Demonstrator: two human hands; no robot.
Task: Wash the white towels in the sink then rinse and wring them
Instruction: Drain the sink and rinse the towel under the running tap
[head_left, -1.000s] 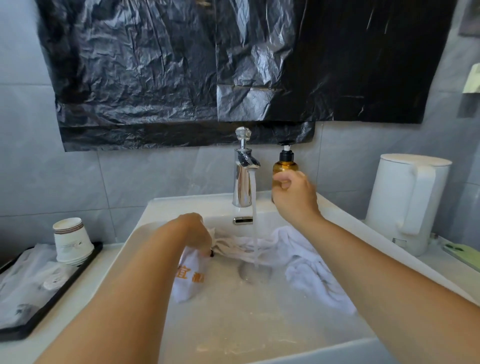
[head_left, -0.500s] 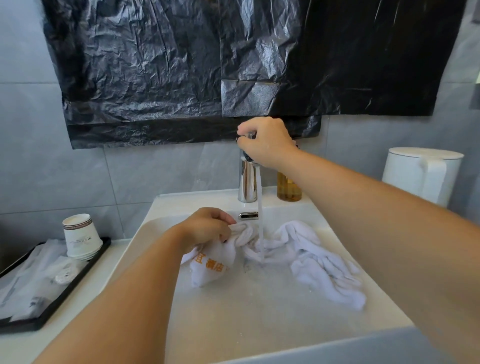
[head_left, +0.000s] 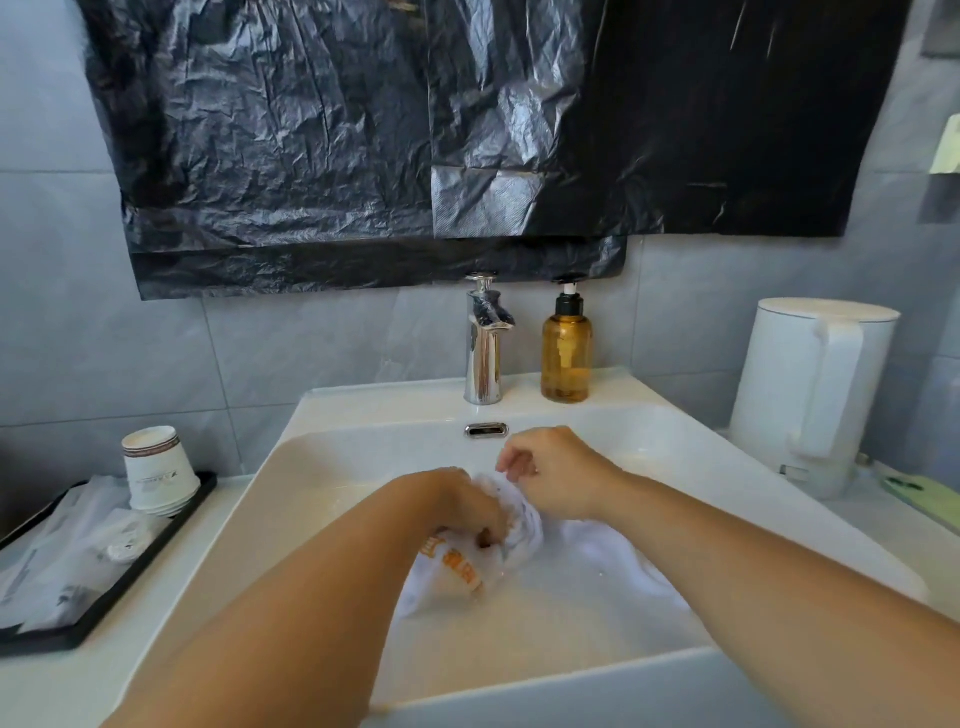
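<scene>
A white towel with orange print (head_left: 457, 569) lies bunched in the soapy water of the white sink (head_left: 322, 467). My left hand (head_left: 467, 506) is closed on it from the left. My right hand (head_left: 556, 473) grips the same bunched cloth from the right, fingers curled around its top. More white towel (head_left: 613, 561) trails under my right forearm toward the right side of the basin. The chrome tap (head_left: 485, 343) stands behind, and no water runs from it.
An amber pump bottle (head_left: 566, 353) stands right of the tap. A white kettle (head_left: 810, 395) sits on the counter at right, with a green phone (head_left: 919, 491) beside it. At left, a black tray (head_left: 98, 597) holds stacked paper cups (head_left: 156, 470) and plastic-wrapped items. Black plastic sheeting (head_left: 415, 130) covers the wall.
My right hand left the tap handle and came down into the sink onto the towel. The water stream has stopped. My left hand bunched the printed towel tighter.
</scene>
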